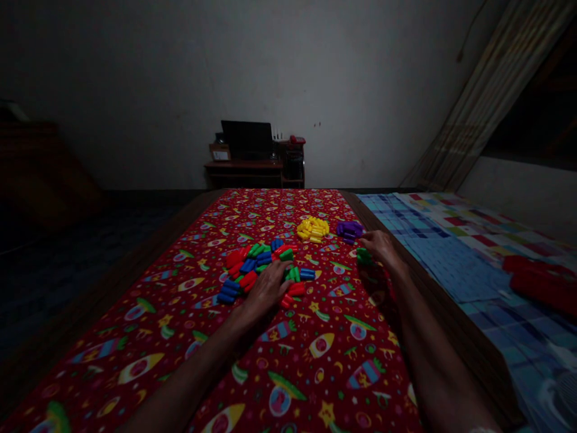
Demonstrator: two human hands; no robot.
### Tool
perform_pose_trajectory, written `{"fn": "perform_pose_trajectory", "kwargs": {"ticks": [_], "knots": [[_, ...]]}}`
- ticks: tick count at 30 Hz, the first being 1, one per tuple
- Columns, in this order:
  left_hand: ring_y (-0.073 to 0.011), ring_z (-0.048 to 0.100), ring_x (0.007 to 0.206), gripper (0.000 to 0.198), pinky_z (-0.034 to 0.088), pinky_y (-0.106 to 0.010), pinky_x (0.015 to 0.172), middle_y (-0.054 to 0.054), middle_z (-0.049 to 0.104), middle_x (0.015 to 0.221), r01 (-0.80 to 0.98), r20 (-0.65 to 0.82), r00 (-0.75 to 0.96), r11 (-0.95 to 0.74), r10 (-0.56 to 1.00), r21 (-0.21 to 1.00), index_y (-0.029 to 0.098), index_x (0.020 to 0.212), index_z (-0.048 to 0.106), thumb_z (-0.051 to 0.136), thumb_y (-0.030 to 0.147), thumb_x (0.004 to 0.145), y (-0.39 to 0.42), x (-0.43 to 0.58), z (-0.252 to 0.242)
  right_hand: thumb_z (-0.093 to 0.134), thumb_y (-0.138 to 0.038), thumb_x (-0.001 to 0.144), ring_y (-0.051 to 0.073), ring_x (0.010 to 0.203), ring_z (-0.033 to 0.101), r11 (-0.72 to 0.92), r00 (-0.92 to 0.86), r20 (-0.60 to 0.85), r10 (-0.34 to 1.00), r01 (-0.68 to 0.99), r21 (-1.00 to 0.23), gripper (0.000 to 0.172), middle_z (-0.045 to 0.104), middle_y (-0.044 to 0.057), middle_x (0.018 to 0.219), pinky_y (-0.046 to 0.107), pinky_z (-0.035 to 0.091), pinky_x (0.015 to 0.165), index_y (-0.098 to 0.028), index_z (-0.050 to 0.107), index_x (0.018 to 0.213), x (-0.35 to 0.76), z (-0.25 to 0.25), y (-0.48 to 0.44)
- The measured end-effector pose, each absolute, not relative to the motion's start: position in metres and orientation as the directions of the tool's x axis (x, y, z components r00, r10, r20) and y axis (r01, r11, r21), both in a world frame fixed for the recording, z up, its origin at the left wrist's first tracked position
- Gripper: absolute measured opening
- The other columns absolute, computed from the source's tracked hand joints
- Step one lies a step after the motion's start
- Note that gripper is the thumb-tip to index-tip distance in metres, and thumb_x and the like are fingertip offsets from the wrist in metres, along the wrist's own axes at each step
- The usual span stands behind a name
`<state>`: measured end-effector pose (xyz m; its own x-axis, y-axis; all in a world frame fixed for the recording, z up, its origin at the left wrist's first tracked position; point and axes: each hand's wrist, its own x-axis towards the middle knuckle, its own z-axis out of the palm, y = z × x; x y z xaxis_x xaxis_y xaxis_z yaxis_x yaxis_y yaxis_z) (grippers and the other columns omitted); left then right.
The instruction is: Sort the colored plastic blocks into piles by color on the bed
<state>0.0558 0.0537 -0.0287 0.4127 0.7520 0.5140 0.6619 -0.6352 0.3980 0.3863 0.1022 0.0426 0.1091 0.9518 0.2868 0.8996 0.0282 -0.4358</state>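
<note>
My left hand (269, 284) reaches into a mixed heap of small plastic pieces. Red pieces (235, 257), blue pieces (229, 291) and green pieces (293, 274) lie jumbled there. The left thumb and fingers are apart, beside the green pieces at the heap's right side; no piece is clearly held. On the right, my right hand (381, 245) hovers by a small group of green pieces (363, 256), its fingers stretched out and slightly bent. Just beyond its fingertips sits a cluster of purple pieces (350, 231). A pile of yellow pieces (313, 229) lies left of the purple ones.
A red patterned cloth (322, 346) covers the long table. To the right is a bed with a blue checked sheet (433, 258) and a folded red cloth (538, 282). Against the far wall, a monitor (247, 139) stands on a desk (243, 165). A curtain (478, 108) hangs at right.
</note>
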Motion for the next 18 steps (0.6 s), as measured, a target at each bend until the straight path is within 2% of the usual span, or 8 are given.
{"fn": "perform_pose_trajectory", "kwargs": {"ticks": [2, 4, 6, 7, 9, 12, 15, 18], "knots": [[-0.0227, 0.062, 0.104, 0.035, 0.052, -0.039, 0.089, -0.009, 0.063, 0.114, 0.641, 0.495, 0.376, -0.605, 0.784, 0.472, 0.019, 0.119, 0.056, 0.054, 0.021, 0.085, 0.055, 0.059, -0.026, 0.05, -0.027, 0.085, 0.021, 0.075, 0.066, 0.198, -0.067, 0.27, 0.961, 0.844, -0.498, 0.03, 0.072, 0.008, 0.079, 0.026, 0.044, 0.068, -0.012, 0.075, 0.09, 0.355, 0.048, 0.1], [-0.0215, 0.063, 0.102, 0.031, 0.053, -0.037, 0.088, -0.008, 0.065, 0.112, 0.619, 0.49, 0.299, -0.557, 0.819, 0.553, 0.019, 0.114, 0.059, 0.054, 0.019, 0.083, 0.056, 0.062, -0.021, 0.048, -0.032, 0.087, 0.02, 0.074, 0.065, 0.364, -0.282, 0.23, 0.931, 0.714, -0.599, 0.033, 0.071, 0.005, 0.079, 0.026, 0.045, 0.066, -0.012, 0.074, 0.093, 0.319, 0.05, 0.093], [-0.0216, 0.064, 0.1, 0.029, 0.052, -0.038, 0.089, -0.007, 0.067, 0.109, 0.601, 0.499, 0.203, -0.509, 0.843, 0.616, 0.019, 0.109, 0.061, 0.055, 0.018, 0.081, 0.055, 0.064, -0.016, 0.049, -0.034, 0.088, 0.019, 0.076, 0.064, 0.511, -0.532, 0.199, 0.823, 0.54, -0.668, 0.032, 0.071, 0.003, 0.085, 0.025, 0.045, 0.066, -0.015, 0.072, 0.1, 0.286, 0.048, 0.083], [-0.0219, 0.064, 0.1, 0.028, 0.052, -0.038, 0.09, -0.007, 0.068, 0.108, 0.592, 0.508, 0.162, -0.495, 0.846, 0.636, 0.019, 0.108, 0.061, 0.056, 0.018, 0.08, 0.055, 0.064, -0.013, 0.052, -0.03, 0.086, 0.018, 0.076, 0.063, 0.562, -0.6, 0.206, 0.773, 0.498, -0.66, 0.03, 0.071, 0.003, 0.086, 0.025, 0.045, 0.067, -0.016, 0.071, 0.104, 0.274, 0.045, 0.078], [-0.0219, 0.065, 0.1, 0.027, 0.052, -0.039, 0.09, -0.006, 0.069, 0.106, 0.575, 0.523, 0.132, -0.495, 0.842, 0.651, 0.019, 0.106, 0.062, 0.057, 0.018, 0.079, 0.053, 0.065, -0.009, 0.057, -0.02, 0.08, 0.017, 0.075, 0.061, 0.617, -0.622, 0.241, 0.745, 0.506, -0.603, 0.032, 0.07, 0.005, 0.087, 0.025, 0.043, 0.068, -0.015, 0.069, 0.11, 0.258, 0.038, 0.071], [-0.021, 0.066, 0.097, 0.024, 0.053, -0.036, 0.087, -0.005, 0.07, 0.103, 0.558, 0.528, 0.155, -0.515, 0.835, 0.651, 0.02, 0.102, 0.064, 0.057, 0.019, 0.079, 0.05, 0.066, -0.008, 0.056, -0.014, 0.077, 0.016, 0.074, 0.059, 0.572, -0.54, 0.251, 0.803, 0.58, -0.58, 0.037, 0.069, 0.007, 0.086, 0.024, 0.041, 0.067, -0.011, 0.067, 0.112, 0.254, 0.028, 0.07], [-0.0197, 0.067, 0.093, 0.022, 0.054, -0.034, 0.083, -0.006, 0.07, 0.101, 0.548, 0.532, 0.202, -0.545, 0.822, 0.635, 0.019, 0.101, 0.063, 0.054, 0.019, 0.082, 0.049, 0.069, -0.01, 0.054, -0.018, 0.079, 0.013, 0.068, 0.056, 0.523, -0.579, 0.136, 0.804, 0.58, -0.624, 0.027, 0.066, 0.003, 0.079, 0.021, 0.038, 0.061, -0.011, 0.07, 0.101, 0.261, 0.024, 0.079], [-0.0197, 0.065, 0.099, 0.025, 0.054, -0.035, 0.085, -0.008, 0.067, 0.107, 0.545, 0.586, 0.221, -0.597, 0.78, 0.589, 0.019, 0.106, 0.062, 0.05, 0.016, 0.084, 0.048, 0.07, -0.009, 0.052, -0.021, 0.079, 0.011, 0.06, 0.05, 0.5, -0.542, 0.106, 0.834, 0.659, -0.562, 0.022, 0.06, 0.0, 0.067, 0.021, 0.032, 0.055, -0.01, 0.071, 0.085, 0.28, 0.031, 0.09]]}}
